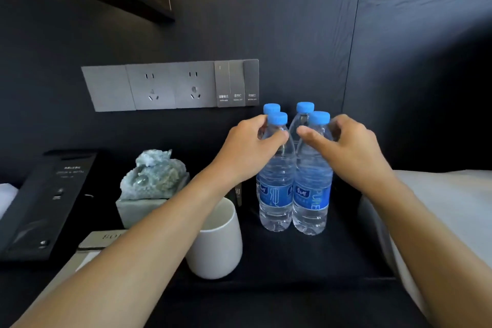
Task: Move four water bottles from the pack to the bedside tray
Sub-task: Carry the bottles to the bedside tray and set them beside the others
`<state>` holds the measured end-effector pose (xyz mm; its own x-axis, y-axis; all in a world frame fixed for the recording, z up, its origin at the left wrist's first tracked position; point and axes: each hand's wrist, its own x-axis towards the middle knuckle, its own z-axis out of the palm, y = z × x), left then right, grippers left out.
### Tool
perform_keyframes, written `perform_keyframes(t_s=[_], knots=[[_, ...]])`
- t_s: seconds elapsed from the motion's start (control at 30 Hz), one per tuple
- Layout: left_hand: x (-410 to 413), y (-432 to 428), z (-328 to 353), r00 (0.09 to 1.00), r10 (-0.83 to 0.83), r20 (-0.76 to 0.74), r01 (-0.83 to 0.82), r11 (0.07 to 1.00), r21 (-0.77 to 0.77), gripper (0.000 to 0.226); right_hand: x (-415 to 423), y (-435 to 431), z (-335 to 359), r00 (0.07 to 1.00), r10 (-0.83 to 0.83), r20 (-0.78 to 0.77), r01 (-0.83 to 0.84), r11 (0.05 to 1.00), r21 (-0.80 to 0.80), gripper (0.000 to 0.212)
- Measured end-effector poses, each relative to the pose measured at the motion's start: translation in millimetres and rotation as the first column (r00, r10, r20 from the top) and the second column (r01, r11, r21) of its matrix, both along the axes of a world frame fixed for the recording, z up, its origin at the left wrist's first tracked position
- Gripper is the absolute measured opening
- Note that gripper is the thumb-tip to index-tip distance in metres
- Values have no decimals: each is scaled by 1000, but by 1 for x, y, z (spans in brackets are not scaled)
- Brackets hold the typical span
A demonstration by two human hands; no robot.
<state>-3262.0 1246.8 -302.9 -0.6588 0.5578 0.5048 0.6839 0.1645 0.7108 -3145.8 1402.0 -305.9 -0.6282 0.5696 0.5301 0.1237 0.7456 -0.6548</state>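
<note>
Four bottles (pixel 292 168) stand clustered on the tray (pixel 306 261), right of the cup (pixel 215 242); left hand (pixel 247 149) and right hand (pixel 346 146) each pinch a front bottle's neck, so the task looks nearly done.

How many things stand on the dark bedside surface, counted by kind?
Water bottles: 4
White cup: 1
Green stone ornament: 1
Total: 6
</note>
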Motion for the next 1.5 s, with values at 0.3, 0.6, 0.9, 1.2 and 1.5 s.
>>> perform_keyframes(t_s=[0.3,0.6,0.9,1.2,1.5], knots=[[0,-4,1,1000,22,-9,-22,1000,-4,20,12,1,7,988,139,-62,-140,990,0,23],[-5,-6,-4,1000,-2,-5,2,1000,5,29,7,-7,-3,992,67,-102,-70,997,-22,43],[-8,-6,-5,1000,-2,20,1,1000,20,39,5,-5,-4,992,6,-129,-2,1000,28,43],[-8,-6,-4,999,-13,32,13,1000,-4,32,8,-3,1,991,112,-74,-110,994,24,32],[-9,-7,-5,1000,-13,26,14,1000,-18,35,4,-2,-7,992,56,-111,-62,997,-51,50]])
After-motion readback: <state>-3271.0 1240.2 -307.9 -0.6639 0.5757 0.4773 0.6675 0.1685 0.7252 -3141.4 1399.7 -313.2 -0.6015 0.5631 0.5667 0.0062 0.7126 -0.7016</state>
